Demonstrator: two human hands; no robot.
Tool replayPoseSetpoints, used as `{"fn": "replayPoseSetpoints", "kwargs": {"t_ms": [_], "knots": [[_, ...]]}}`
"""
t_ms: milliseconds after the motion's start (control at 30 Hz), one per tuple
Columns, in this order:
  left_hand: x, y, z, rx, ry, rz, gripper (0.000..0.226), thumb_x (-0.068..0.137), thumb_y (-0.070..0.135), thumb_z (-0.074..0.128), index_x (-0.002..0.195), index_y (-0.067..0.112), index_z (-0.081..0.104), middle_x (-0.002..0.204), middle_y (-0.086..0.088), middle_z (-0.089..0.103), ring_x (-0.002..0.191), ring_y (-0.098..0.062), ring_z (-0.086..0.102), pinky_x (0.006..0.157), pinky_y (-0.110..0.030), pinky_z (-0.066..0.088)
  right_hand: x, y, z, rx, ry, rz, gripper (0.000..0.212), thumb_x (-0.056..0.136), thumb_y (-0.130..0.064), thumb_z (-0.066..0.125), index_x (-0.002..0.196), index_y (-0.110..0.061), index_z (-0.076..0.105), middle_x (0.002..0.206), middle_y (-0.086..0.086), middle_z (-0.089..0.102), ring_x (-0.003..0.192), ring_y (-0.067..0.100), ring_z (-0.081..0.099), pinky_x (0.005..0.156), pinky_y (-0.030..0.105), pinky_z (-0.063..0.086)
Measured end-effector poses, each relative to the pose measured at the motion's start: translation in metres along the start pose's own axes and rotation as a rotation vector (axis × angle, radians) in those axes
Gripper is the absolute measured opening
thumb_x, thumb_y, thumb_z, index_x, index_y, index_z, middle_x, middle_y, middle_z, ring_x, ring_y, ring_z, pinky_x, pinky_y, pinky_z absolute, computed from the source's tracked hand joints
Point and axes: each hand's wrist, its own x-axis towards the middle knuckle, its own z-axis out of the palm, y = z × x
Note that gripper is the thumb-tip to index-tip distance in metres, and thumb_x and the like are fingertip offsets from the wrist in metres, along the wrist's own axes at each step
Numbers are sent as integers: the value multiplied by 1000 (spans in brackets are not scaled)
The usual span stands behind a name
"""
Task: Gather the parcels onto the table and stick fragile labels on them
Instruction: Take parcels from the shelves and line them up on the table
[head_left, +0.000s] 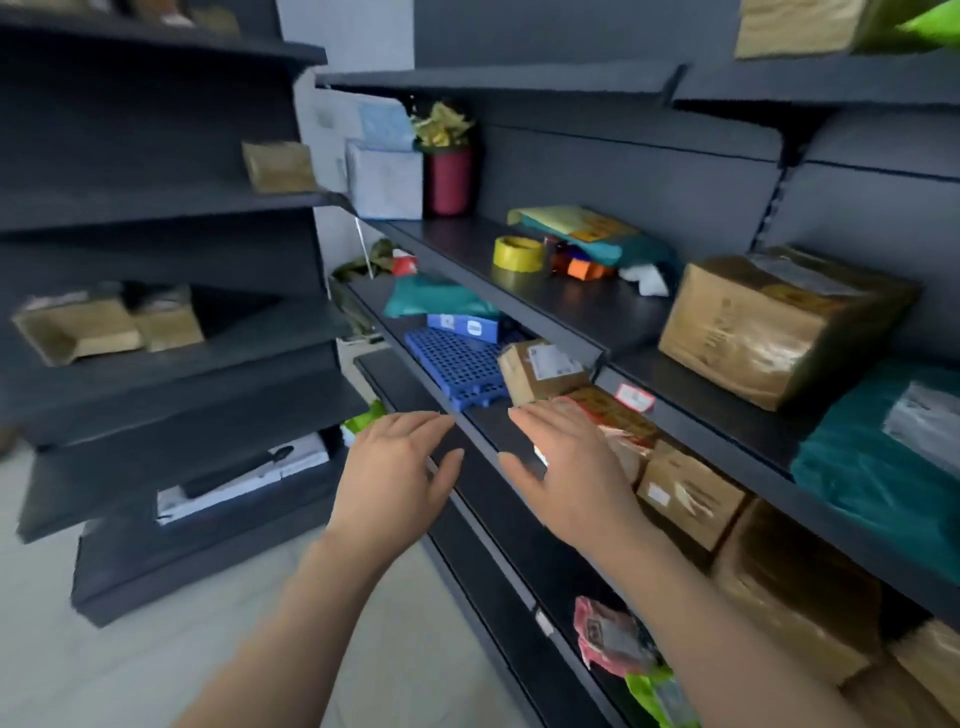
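Observation:
Dark shelving (597, 322) on the right holds the parcels. A small brown cardboard parcel (540, 371) with a white label sits on the middle shelf beside a blue plastic grid (454, 364). More brown boxes (691, 493) lie further right on that shelf. A large taped brown box (774, 327) and a teal bag parcel (872, 467) rest on the shelf above. My left hand (400, 467) and my right hand (566, 467) are both held out with fingers spread, empty, just in front of the small brown parcel.
A yellow tape roll (518, 253), a teal and yellow mailer (587, 231) and a red cup (448, 179) stand on the upper shelf. A second dark shelf unit (171, 332) on the left holds brown boxes. A pink packet (608, 636) lies on the low shelf.

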Motion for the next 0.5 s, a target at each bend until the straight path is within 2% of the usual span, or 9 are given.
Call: {"fn": "replayPoseSetpoints", "kwargs": {"t_ms": [100,233,367,500], "knots": [[32,-50,-6,43,49,-59,36,82,37,56,109,17,70,108,2,70,97,-24,65,87,-41,51,60,-15,35,28,45,-73,41,83,-30,63,116,-6,65,114,10,68,108,28,62,97,43,45],[80,-114,-25,103,79,-98,37,82,36,57,111,18,69,109,1,70,99,-24,65,89,-40,50,138,-37,76,79,55,-127,42,82,-29,67,116,-5,65,114,11,68,108,30,62,97,49,48],[130,-179,-43,150,109,-136,34,84,33,61,114,18,68,112,1,69,103,-25,63,93,-40,47,215,-60,114,126,60,-136,40,83,-31,61,114,-7,66,112,9,68,108,28,62,97,44,46],[174,-235,-49,171,109,-162,35,85,30,65,118,18,66,116,1,67,107,-24,61,96,-43,47,280,-69,150,153,50,-182,36,83,-27,65,113,-7,65,109,6,68,104,27,62,96,40,44]]}}
